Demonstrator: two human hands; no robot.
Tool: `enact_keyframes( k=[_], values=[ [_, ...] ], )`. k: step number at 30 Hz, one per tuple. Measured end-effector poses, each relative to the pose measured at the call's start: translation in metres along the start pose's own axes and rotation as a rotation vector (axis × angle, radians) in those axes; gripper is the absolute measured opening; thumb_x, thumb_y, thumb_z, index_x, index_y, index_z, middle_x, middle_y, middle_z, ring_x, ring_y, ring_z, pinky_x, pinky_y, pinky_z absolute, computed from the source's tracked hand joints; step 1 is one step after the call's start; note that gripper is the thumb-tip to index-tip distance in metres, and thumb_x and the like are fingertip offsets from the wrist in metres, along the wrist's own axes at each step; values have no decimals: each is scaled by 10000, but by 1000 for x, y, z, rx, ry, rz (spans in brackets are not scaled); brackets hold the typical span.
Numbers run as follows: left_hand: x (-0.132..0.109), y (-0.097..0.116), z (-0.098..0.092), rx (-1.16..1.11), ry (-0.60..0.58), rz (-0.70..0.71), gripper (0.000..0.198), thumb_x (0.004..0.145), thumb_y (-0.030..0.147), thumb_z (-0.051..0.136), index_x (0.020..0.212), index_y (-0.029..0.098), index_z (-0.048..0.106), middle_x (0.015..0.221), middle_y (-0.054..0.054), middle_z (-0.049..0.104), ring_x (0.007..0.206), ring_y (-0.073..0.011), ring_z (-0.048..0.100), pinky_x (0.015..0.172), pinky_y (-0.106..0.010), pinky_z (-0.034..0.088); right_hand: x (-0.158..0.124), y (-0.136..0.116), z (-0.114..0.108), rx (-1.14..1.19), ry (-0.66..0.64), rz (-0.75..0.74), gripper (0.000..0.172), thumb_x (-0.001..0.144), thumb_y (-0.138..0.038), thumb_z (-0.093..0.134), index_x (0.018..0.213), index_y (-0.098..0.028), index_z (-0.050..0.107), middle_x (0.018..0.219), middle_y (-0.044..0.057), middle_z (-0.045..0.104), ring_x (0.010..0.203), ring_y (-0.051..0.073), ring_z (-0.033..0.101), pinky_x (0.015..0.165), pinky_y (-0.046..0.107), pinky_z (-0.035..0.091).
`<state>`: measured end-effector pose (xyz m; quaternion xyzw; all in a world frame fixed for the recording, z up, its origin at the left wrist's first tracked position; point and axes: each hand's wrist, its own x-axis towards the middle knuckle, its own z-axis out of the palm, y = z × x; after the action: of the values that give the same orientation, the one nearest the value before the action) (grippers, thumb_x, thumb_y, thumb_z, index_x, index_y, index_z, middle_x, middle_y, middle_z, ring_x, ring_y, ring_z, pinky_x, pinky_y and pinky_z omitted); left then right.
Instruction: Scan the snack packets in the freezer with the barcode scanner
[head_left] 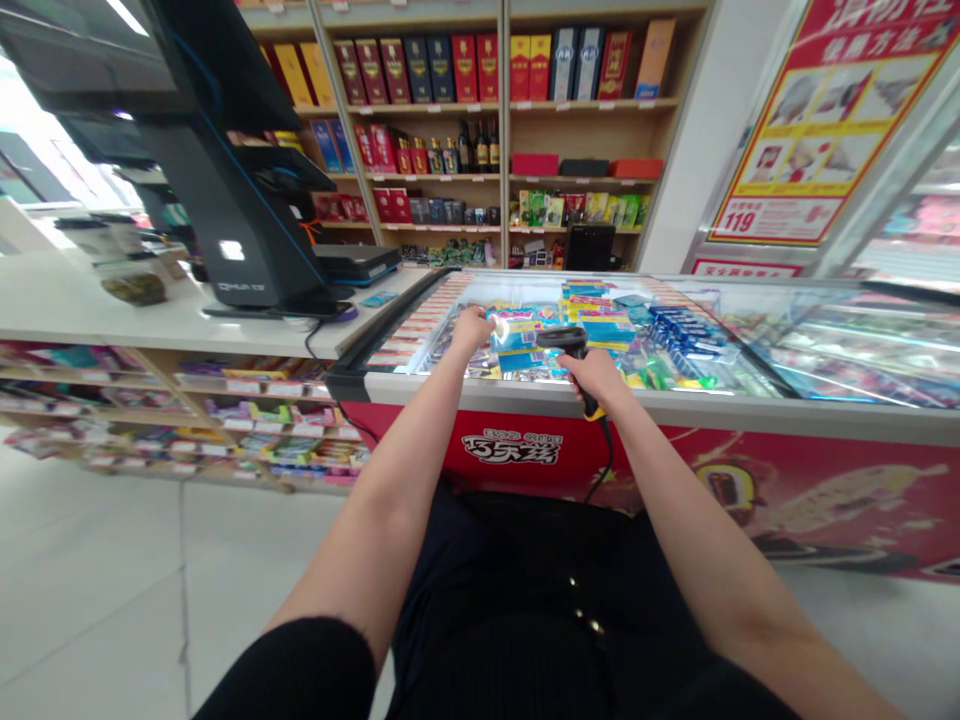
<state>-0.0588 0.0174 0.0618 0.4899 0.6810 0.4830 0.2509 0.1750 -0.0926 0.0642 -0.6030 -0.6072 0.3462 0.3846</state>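
My right hand is closed around the handle of a black and yellow barcode scanner, its cable hanging down in front of the freezer. The scanner's head points left, over the colourful packets. With closed fingers, my left hand grips the left edge of a blue, yellow and pink packet. A bright patch of light lies on that packet. More blue and yellow packets lie right of and behind the scanner, on or under the freezer's glass top; I cannot tell which for all of them.
The red chest freezer stands before me. On the left, a white counter carries a dark checkout terminal, with snack shelves below. Boxes and bottles fill the back shelves. A second freezer is at the right.
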Motion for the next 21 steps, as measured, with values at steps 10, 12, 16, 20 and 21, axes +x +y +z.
enact_keyframes(
  k=[10,12,16,20,21],
  values=[
    [0,4,1,149,15,129,152,723,165,743,840,162,646,863,-71,720,890,-227,707,773,-298,574,-2,-3,-3,0,5,11,298,844,-283,621,580,-162,555,454,21,550,351,123,501,366,226,418],
    [-2,8,2,148,-7,111,139,747,149,707,872,154,646,861,-61,717,845,-209,710,767,-298,578,-2,-4,-5,14,11,18,297,844,-291,634,589,-162,554,444,11,538,338,120,489,368,228,420],
    [-14,24,4,19,-74,18,121,782,92,646,886,148,618,760,-20,675,720,-160,694,726,-312,601,-1,-1,-12,32,33,25,288,836,-299,658,604,-165,553,457,14,553,342,123,507,374,223,420],
    [-30,49,7,-160,-136,-71,99,812,65,639,837,143,584,642,17,611,647,-124,668,742,-326,606,6,7,-24,122,88,-3,266,832,-290,653,622,-172,541,475,8,559,342,113,498,363,217,414],
    [-34,56,9,-188,-159,-83,109,807,74,663,828,143,580,637,20,610,651,-124,671,750,-327,604,8,9,-29,147,103,-6,259,834,-287,648,628,-172,542,471,4,553,338,111,491,358,217,413]
  ],
)
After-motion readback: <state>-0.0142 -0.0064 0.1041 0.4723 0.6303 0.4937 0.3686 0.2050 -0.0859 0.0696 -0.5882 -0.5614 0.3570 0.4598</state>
